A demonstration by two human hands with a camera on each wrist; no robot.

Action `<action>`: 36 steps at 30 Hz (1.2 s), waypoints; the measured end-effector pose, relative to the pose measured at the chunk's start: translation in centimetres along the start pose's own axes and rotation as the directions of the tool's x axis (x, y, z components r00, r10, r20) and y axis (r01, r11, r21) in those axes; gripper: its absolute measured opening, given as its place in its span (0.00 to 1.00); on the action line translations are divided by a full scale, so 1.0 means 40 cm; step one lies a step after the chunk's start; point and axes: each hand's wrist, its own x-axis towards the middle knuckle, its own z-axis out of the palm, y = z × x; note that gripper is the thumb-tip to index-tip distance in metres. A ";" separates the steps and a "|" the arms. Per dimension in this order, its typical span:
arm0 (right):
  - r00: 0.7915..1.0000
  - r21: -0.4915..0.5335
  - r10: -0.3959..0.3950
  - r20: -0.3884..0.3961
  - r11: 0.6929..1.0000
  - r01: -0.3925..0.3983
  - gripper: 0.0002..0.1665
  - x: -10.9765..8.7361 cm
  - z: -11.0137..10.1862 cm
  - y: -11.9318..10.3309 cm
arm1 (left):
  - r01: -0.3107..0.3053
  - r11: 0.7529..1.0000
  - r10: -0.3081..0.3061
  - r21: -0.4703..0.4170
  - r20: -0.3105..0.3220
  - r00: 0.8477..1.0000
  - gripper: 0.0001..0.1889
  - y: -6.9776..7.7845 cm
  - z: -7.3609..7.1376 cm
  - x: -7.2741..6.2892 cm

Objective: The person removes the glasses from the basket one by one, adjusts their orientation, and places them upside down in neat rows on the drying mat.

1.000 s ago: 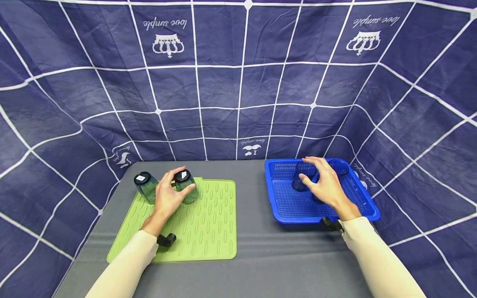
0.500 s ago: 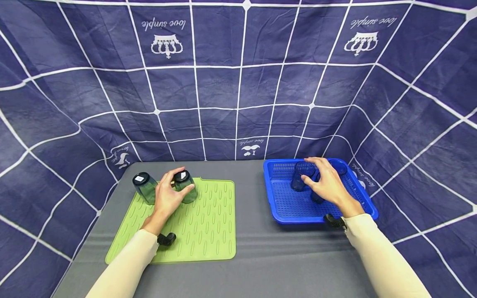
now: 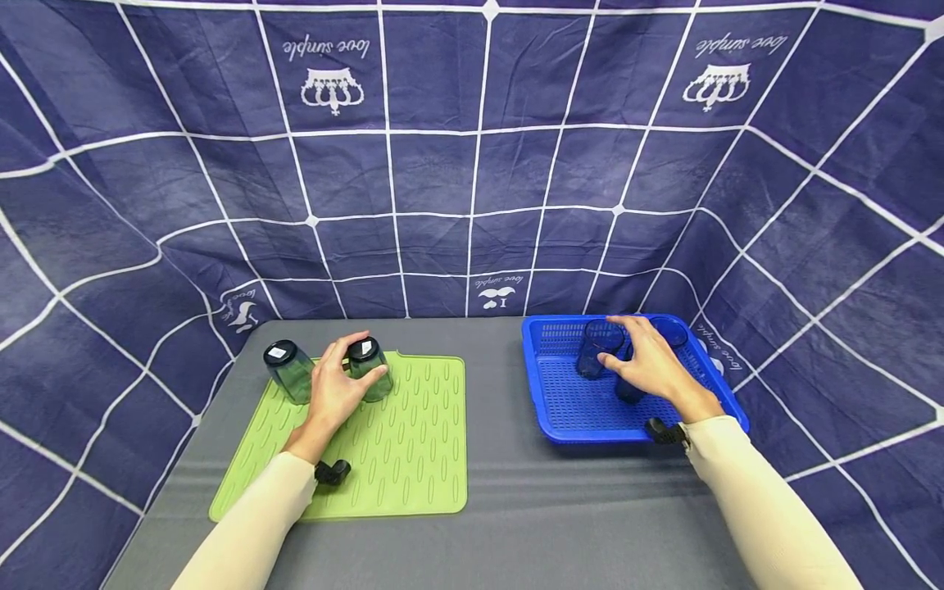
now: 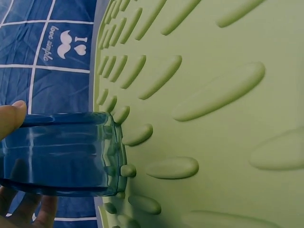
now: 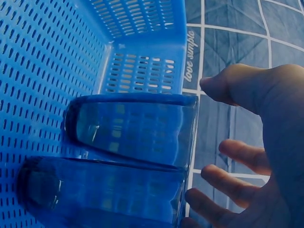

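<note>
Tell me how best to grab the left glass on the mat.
Probably pinch the left glass near its top, coming from above and left: it stands flat labelled end up, and the left hand holds its neighbour on the right.

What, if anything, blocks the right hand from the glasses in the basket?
Nothing visible: in the right wrist view, only an open gap lies between the right hand and the glasses in the basket.
</note>
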 end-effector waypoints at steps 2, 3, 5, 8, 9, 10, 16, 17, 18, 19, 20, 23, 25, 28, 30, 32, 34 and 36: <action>1.000 -0.002 0.003 0.008 1.000 -0.003 0.45 0.003 0.000 0.001 | 0.000 1.000 0.000 0.011 0.004 1.000 0.40 -0.001 0.001 -0.001; 1.000 -0.005 0.003 0.010 1.000 -0.003 0.45 0.004 0.001 0.002 | -0.002 1.000 0.002 0.018 0.004 1.000 0.40 -0.003 0.002 -0.001; 1.000 -0.011 0.004 0.017 1.000 -0.003 0.45 0.006 0.003 0.004 | -0.007 1.000 0.007 0.027 0.005 1.000 0.40 -0.005 0.004 -0.003; 0.999 -0.018 0.005 0.033 1.000 -0.005 0.46 0.012 0.004 0.004 | -0.017 1.000 0.016 0.026 0.003 1.000 0.41 -0.004 0.001 -0.006; 0.999 -0.019 0.006 0.038 1.000 -0.005 0.47 0.013 0.004 0.005 | -0.020 1.000 0.020 0.023 0.003 1.000 0.41 -0.003 0.000 -0.008; 0.999 -0.020 0.007 0.043 1.000 -0.006 0.47 0.015 0.004 0.006 | -0.020 1.000 0.020 0.019 0.004 1.000 0.41 -0.002 -0.001 -0.009; 0.998 -0.032 0.016 0.057 0.999 -0.014 0.48 0.017 -0.002 0.012 | -0.016 1.000 0.016 0.023 0.023 1.000 0.39 0.002 0.002 -0.016; 0.998 -0.033 0.019 0.061 0.999 -0.017 0.48 0.018 -0.001 0.012 | -0.015 0.999 0.014 0.028 0.027 1.000 0.39 0.001 0.003 -0.016; 0.998 -0.033 0.021 0.065 0.999 -0.018 0.49 0.019 0.000 0.013 | -0.013 1.000 0.012 0.029 0.031 0.999 0.39 0.000 0.003 -0.016; 0.997 -0.032 0.021 0.070 0.999 -0.018 0.49 0.022 0.000 0.013 | -0.012 1.000 0.011 0.029 0.033 0.999 0.39 0.000 0.004 -0.016; 0.997 -0.030 0.021 0.074 0.999 -0.018 0.50 0.025 -0.001 0.013 | -0.015 1.000 0.014 0.026 0.032 0.999 0.39 0.000 0.004 -0.014; 0.995 -0.026 0.022 0.092 0.999 -0.020 0.52 0.041 -0.004 0.008 | -0.037 0.999 0.036 0.013 0.018 0.999 0.39 -0.002 0.003 -0.008; 0.994 -0.027 0.024 0.105 0.999 -0.022 0.53 0.052 -0.004 0.004 | -0.060 0.998 0.060 -0.002 0.002 0.998 0.39 -0.004 0.003 -0.003; 0.992 -0.034 0.029 0.124 0.999 -0.025 0.54 0.068 -0.001 0.001 | -0.111 0.993 0.109 -0.047 -0.033 0.993 0.39 -0.020 0.010 0.004; 0.991 -0.041 0.030 0.131 0.999 -0.025 0.54 0.077 0.002 0.000 | -0.121 0.991 0.119 -0.050 -0.041 0.992 0.39 -0.023 0.014 0.002; 0.990 -0.050 0.031 0.138 0.998 -0.025 0.55 0.086 0.005 0.000 | -0.112 0.993 0.111 -0.047 -0.033 0.993 0.39 -0.023 0.014 -0.002; 0.988 -0.064 0.036 0.152 0.998 -0.026 0.56 0.092 0.008 -0.001 | -0.073 0.997 0.073 -0.008 -0.006 0.997 0.39 -0.009 0.008 -0.012; 0.984 -0.082 0.044 0.174 0.996 -0.030 0.56 0.100 0.014 -0.002 | -0.052 0.999 0.052 0.008 0.012 0.999 0.39 -0.005 0.002 -0.016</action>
